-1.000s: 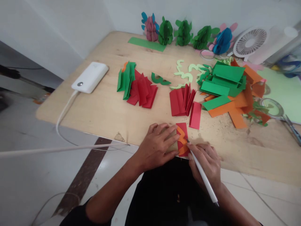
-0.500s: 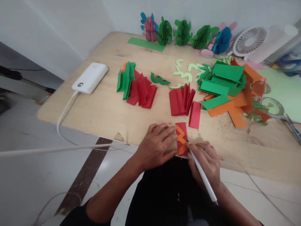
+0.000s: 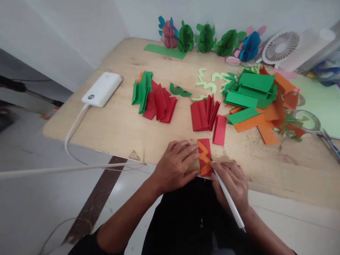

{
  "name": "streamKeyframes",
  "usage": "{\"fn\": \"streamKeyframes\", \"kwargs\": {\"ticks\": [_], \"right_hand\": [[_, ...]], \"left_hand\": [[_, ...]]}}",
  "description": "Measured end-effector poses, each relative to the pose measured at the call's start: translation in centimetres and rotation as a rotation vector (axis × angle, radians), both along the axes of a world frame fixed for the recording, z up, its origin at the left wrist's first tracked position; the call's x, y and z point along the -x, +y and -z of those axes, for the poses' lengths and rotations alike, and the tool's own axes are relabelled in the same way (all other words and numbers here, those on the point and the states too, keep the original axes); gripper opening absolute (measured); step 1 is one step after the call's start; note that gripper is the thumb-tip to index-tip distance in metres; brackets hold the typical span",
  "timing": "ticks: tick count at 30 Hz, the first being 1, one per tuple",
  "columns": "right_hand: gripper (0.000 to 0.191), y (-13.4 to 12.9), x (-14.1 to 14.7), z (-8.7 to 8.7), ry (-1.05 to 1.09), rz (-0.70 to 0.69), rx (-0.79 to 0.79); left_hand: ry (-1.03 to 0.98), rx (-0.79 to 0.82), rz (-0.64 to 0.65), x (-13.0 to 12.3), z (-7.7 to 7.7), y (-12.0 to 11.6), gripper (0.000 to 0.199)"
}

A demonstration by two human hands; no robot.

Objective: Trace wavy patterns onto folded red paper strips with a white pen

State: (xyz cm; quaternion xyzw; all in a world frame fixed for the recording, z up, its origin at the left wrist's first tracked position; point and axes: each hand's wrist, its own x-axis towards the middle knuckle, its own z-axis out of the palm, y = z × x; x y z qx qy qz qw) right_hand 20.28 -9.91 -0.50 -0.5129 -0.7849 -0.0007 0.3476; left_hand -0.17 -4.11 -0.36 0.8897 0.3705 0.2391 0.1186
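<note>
At the table's front edge lies a folded red paper strip (image 3: 208, 144), upright to my view. On top of it is an orange wavy-edged paper cutout (image 3: 204, 154). My left hand (image 3: 176, 163) lies flat to the left of the strip, fingers stretched out, fingertips touching the left edge of the papers. A white pen (image 3: 228, 196) is gripped in my right hand (image 3: 232, 182), its dark tip on the red paper beside the orange cutout's wavy edge. Just beyond are another red strip (image 3: 219, 130) and a stack of folded red paper (image 3: 202, 115).
Folded green strips (image 3: 143, 88) and red strips (image 3: 160, 104) lie left of centre. Green pieces (image 3: 252, 86) and orange pieces (image 3: 265, 131) are heaped at right, near scissors (image 3: 330, 141). A white power bank (image 3: 102, 89), a small fan (image 3: 281, 47) and paper figures (image 3: 205, 37) stand farther off.
The view has shifted very slightly. The pen tip is a little farther left and up along the orange cutout's edge; my left hand stays in place.
</note>
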Motion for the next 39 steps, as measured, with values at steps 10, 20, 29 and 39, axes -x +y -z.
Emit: {"fn": "streamKeyframes", "kwargs": {"ticks": [10, 20, 29, 39], "right_hand": [[0.031, 0.05, 0.06, 0.02, -0.002, 0.002, -0.013], [0.031, 0.11, 0.08, -0.19, -0.015, 0.001, -0.022], [0.031, 0.19, -0.13, -0.19, -0.023, -0.034, -0.015], [0.027, 0.19, -0.04, -0.28, -0.023, -0.02, -0.012]], "left_hand": [[0.012, -0.003, 0.004, -0.08, -0.02, 0.05, 0.035], [0.014, -0.004, 0.005, -0.05, 0.08, 0.02, 0.035], [0.024, 0.003, 0.006, -0.05, -0.01, 0.02, 0.035], [0.005, 0.066, 0.029, 0.17, -0.33, 0.31, 0.038]]}}
